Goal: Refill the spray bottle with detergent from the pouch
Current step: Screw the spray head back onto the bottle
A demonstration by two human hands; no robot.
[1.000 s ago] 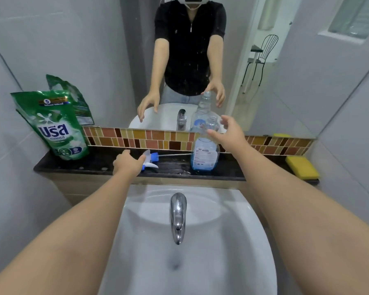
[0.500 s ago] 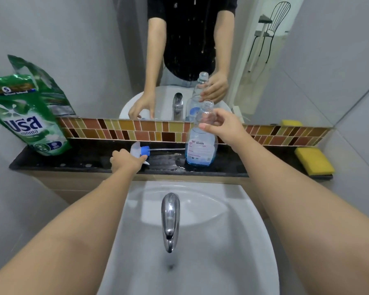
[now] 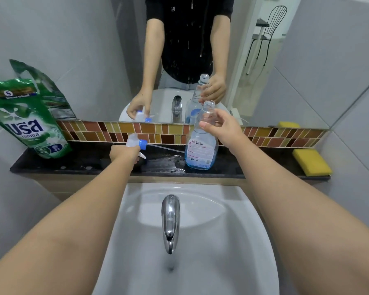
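Bottle [image 3: 201,145] upright on far ledge, neck uncapped, nearly empty: light, tippy, slick (ledge wet); right hand [image 3: 223,126] pinches neck. Left hand [image 3: 124,153] grips sprayer [image 3: 136,143]. Pouch [image 3: 28,124] far left: soft, floppy; best held near top

The pouch [image 3: 28,120] is cut off at the left edge; bottle label [image 3: 199,149] text is illegible.

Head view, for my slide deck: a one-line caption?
Right hand steadies the uncapped spray bottle while left hand holds its sprayer head over the ledge.
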